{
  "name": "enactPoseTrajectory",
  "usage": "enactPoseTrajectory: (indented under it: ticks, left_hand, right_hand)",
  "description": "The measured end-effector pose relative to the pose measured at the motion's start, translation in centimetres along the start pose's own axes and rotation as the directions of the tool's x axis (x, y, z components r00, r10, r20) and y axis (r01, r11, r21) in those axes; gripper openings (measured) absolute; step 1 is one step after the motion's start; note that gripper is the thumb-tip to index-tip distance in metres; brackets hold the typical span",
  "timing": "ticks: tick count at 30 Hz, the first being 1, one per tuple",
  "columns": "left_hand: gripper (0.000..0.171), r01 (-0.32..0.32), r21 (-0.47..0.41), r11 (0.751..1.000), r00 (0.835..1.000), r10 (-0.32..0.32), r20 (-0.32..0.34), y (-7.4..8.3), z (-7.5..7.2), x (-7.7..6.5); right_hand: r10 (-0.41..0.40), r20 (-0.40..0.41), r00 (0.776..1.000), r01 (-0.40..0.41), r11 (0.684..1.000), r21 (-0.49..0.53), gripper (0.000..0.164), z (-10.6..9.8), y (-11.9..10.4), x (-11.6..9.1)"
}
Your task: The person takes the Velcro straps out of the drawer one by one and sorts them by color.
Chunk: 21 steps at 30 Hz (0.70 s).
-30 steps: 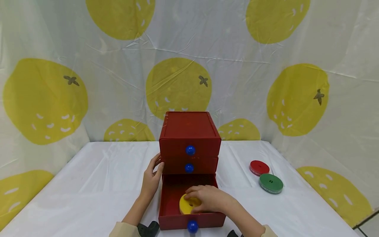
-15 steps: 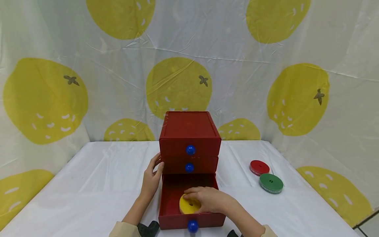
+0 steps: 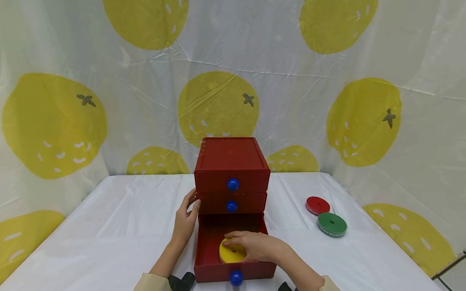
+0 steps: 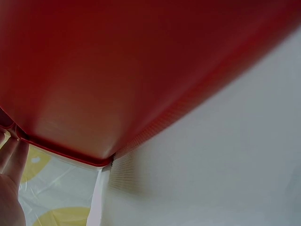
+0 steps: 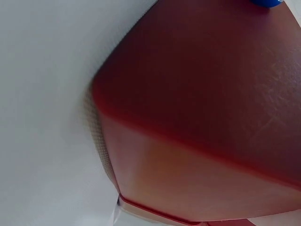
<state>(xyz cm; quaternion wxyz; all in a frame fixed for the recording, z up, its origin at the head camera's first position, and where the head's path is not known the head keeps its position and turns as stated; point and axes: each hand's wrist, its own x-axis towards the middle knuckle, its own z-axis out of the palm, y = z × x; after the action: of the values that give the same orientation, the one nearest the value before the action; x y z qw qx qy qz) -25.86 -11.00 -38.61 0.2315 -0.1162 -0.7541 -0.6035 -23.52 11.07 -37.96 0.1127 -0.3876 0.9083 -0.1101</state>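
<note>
A red drawer cabinet (image 3: 233,155) with blue knobs stands mid-table, its bottom drawer (image 3: 208,246) pulled out towards me. Inside that drawer, near the front panel, is a yellow button-shaped disc (image 3: 229,254) with small holes. My right hand (image 3: 258,245) reaches in over the drawer's right side and grips the disc, its curled fingers over the upper rim and the thumb low on the right. My left hand (image 3: 185,220) rests against the cabinet's left side with fairly straight fingers. In the right wrist view, the drawer's outer walls (image 5: 197,94) hide the hand.
To the right on the white tablecloth lie a red disc (image 3: 318,205) and, just in front of it, a green disc (image 3: 332,225) with holes. The upper two drawers are closed. A dark object (image 3: 182,281) shows beside the left sleeve. A lemon-patterned curtain (image 3: 145,109) hangs behind.
My right hand's fingers and thumb have shifted slightly on the yellow disc, which stays in the drawer. The left hand, cabinet and other discs keep their places; the head view drifts slightly.
</note>
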Motion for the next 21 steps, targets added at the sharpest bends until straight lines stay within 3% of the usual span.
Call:
enactPoseTrajectory:
  ticks: [13, 21]
  left_hand:
    - [0.038, 0.016, 0.009, 1.000, 1.000, -0.016, 0.001, -0.12, -0.08, -0.23]
    - [0.039, 0.015, 0.003, 1.000, 1.000, -0.015, 0.014, 0.01, -0.07, 0.01]
  right_hand:
    - [-0.050, -0.041, 0.998, 0.048, 0.998, -0.037, 0.050, 0.45, 0.32, 0.32]
    - [-0.031, -0.044, 0.999, 0.030, 0.999, -0.026, 0.049, 0.09, 0.12, 0.15]
